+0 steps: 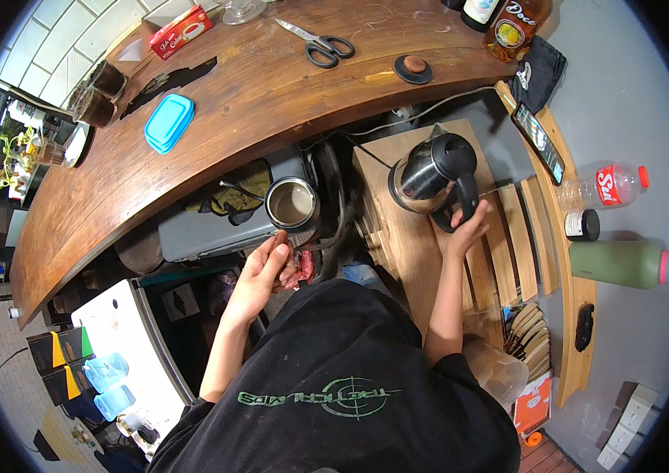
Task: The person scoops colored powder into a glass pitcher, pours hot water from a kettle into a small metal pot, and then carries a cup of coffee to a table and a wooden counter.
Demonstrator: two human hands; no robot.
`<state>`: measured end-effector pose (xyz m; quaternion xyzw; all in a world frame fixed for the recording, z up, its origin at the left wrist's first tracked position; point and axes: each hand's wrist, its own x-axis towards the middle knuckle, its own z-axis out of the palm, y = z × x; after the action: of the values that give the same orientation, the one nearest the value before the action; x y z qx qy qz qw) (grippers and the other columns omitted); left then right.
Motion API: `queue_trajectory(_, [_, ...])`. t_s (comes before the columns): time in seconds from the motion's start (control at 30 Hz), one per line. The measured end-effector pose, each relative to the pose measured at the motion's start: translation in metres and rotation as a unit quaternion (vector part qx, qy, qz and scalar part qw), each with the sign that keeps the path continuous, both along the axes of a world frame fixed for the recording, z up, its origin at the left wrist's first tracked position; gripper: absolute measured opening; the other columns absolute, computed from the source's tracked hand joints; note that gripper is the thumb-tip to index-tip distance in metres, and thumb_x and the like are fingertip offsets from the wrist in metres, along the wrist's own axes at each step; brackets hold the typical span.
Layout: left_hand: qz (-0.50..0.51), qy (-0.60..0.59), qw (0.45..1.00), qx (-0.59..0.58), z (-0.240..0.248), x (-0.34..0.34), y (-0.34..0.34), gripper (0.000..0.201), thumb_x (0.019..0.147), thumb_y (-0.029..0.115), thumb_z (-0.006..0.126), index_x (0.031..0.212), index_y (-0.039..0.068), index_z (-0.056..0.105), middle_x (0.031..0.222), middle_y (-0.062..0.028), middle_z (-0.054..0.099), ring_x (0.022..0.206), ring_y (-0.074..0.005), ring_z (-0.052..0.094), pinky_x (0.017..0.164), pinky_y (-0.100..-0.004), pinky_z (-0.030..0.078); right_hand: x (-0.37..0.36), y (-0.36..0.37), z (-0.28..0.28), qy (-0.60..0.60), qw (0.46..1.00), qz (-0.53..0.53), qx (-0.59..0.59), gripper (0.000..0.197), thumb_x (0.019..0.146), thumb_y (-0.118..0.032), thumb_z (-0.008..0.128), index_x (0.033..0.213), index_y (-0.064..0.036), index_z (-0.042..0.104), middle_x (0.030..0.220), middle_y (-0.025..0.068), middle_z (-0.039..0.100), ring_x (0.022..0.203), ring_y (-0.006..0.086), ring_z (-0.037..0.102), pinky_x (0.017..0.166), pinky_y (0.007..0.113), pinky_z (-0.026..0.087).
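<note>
My left hand (262, 272) is closed around the brown handle of a metal mug (291, 203), held below the wooden counter's near edge. The mug's open top faces up, and a pale greyish interior shows; I cannot tell whether there is liquid in it. On the right, my right hand (470, 227) has its fingers wrapped round the black handle of an electric kettle (421, 180). The kettle has a dark, shiny body and a black lid, and a cord runs off behind it. It is over a light wooden slatted surface (382, 177); whether its base touches the wood is hidden.
Along the curved wooden counter (247, 87) lie scissors (318, 43), a blue lidded container (169, 123), a red box (181, 31) and a round black lid (413, 68). At right are a phone (538, 143), a plastic bottle (606, 186) and a green flask (622, 263).
</note>
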<state>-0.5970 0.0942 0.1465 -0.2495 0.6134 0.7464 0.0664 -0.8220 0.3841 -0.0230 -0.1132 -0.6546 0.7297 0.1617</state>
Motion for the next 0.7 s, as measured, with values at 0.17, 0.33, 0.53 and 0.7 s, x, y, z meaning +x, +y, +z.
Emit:
queue_trajectory(0.17, [0.002, -0.004, 1.0, 0.007, -0.007, 0.007, -0.01, 0.027, 0.106, 0.038, 0.046, 0.105, 0.011, 0.05, 0.07, 0.0072, 0.041, 0.058, -0.0016, 0.033, 0.051, -0.0185, 0.024, 0.018, 0.009, 0.057, 0.025, 0.999, 0.031, 0.005, 0.063, 0.1, -0.054, 0.049, 0.058, -0.0075, 0.05, 0.05, 0.0013, 0.045, 0.044, 0.0111, 0.042, 0.044, 0.027, 0.033])
queue_trajectory(0.33, [-0.019, 0.004, 1.0, 0.009, -0.015, 0.006, -0.019, 0.026, 0.106, 0.037, 0.046, 0.102, 0.012, 0.05, 0.069, 0.008, 0.041, 0.057, -0.0011, 0.033, 0.05, -0.0185, 0.024, 0.043, 0.017, 0.125, 0.051, 0.996, 0.075, 0.008, 0.056, 0.099, -0.052, 0.054, 0.068, -0.0053, 0.052, 0.055, 0.0022, 0.045, 0.045, 0.0109, 0.042, 0.043, 0.025, 0.032])
queue_trajectory(0.53, [-0.057, 0.015, 0.998, 0.01, -0.008, -0.008, -0.022, 0.026, 0.105, 0.036, 0.047, 0.1, 0.011, 0.05, 0.069, 0.0075, 0.04, 0.058, -0.0016, 0.032, 0.049, -0.0195, 0.023, 0.081, 0.023, 0.183, 0.106, 0.979, 0.174, 0.008, 0.053, 0.1, -0.051, 0.054, 0.08, -0.0021, 0.051, 0.063, 0.0032, 0.046, 0.047, 0.0103, 0.042, 0.044, 0.024, 0.032])
queue_trajectory(0.7, [-0.124, 0.047, 0.991, 0.036, -0.013, -0.011, -0.032, 0.023, 0.105, 0.028, 0.051, 0.108, 0.005, 0.052, 0.071, 0.0064, 0.038, 0.06, -0.001, 0.033, 0.048, -0.0178, 0.027, 0.113, 0.019, 0.238, 0.085, 0.977, 0.193, 0.01, 0.053, 0.091, -0.05, 0.068, 0.074, -0.0027, 0.052, 0.061, 0.0026, 0.049, 0.048, 0.0098, 0.045, 0.044, 0.024, 0.033])
